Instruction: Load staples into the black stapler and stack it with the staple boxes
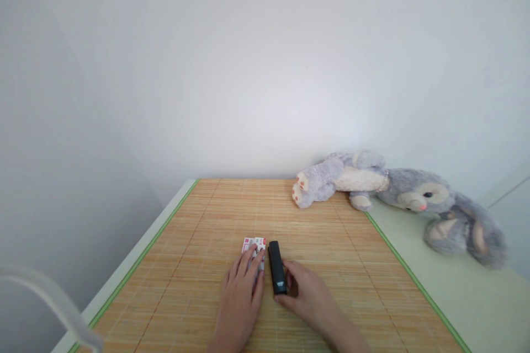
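My left hand (240, 292) lies with its fingers stretched out over two small white boxes (260, 241) with red and dark print, side by side on the mat. Its fingers cover most of them, so only their far ends show. Just right of the boxes, a slim black stapler (276, 267) points away from me, small pale lettering at its near end. My right hand (306, 292) grips the stapler's near end from the right, thumb at the end and fingers along the side. Some of those fingers are hidden.
A bamboo mat (199, 265) with green edging covers the table. A grey plush rabbit (360, 179) lies along the back right, partly on the pale surface (467, 298) beside the mat. A blurred white curved bar (53, 298) crosses the lower left. Walls stand behind and to the left.
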`<state>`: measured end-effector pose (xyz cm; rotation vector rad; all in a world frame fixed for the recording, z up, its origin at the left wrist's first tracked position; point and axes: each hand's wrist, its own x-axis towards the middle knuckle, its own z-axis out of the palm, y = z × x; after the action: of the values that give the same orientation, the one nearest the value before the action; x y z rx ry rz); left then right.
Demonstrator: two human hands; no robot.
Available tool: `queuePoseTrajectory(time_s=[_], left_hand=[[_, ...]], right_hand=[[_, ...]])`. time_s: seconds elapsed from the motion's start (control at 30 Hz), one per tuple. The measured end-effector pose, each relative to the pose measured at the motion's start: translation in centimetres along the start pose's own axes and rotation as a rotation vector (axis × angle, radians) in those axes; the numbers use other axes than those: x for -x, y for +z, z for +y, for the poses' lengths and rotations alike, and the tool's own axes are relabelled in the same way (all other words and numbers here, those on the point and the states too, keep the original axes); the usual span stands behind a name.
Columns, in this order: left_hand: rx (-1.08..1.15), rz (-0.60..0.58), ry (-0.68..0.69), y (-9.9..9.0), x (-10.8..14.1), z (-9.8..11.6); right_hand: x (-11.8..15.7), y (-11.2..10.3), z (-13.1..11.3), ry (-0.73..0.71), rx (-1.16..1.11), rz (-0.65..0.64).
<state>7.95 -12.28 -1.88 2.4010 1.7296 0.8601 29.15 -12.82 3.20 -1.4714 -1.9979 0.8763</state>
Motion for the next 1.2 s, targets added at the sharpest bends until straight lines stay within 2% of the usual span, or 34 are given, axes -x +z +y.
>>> queuePoseTrajectory(time_s=[0.17,0.3,0.43,0.63,0.8,0.97,1.2], left_hand=[[0.027,0.018,-0.036,0.3,0.3,-1.4],[0.023,0.046,-0.046,0.0,0.4,-3.3],[0.011,0.036,-0.030,-1.3,0.4,-6.1],[0.002,0.050,-0.041,-3.4,0.6,-10.6],[0.010,0.034,-0.028,-4.9,0.6,-13.3],[0.017,0.041,-0.001,-5.3,0.6,-14.7],[-0.001,0.025,0.008,-5.3,0.6,-14.9]], right_hand=[[-1.0,2.8,-0.9,-0.024,0.112,0.087],[-1.9,4.0,-2.0,-0.082,0.163,0.049],[-3.3,5.2,-3.1,-0.140,0.177,0.008],[-5.8,8.5,-4.6,-0.183,0.178,-0.001],[-7.0,10.3,-6.3,-0.195,0.184,-0.004],[-7.4,10.9,-6.7,-0.191,0.199,0.013],[-7.4,11.5,-6.3,-0.182,0.216,0.034]])
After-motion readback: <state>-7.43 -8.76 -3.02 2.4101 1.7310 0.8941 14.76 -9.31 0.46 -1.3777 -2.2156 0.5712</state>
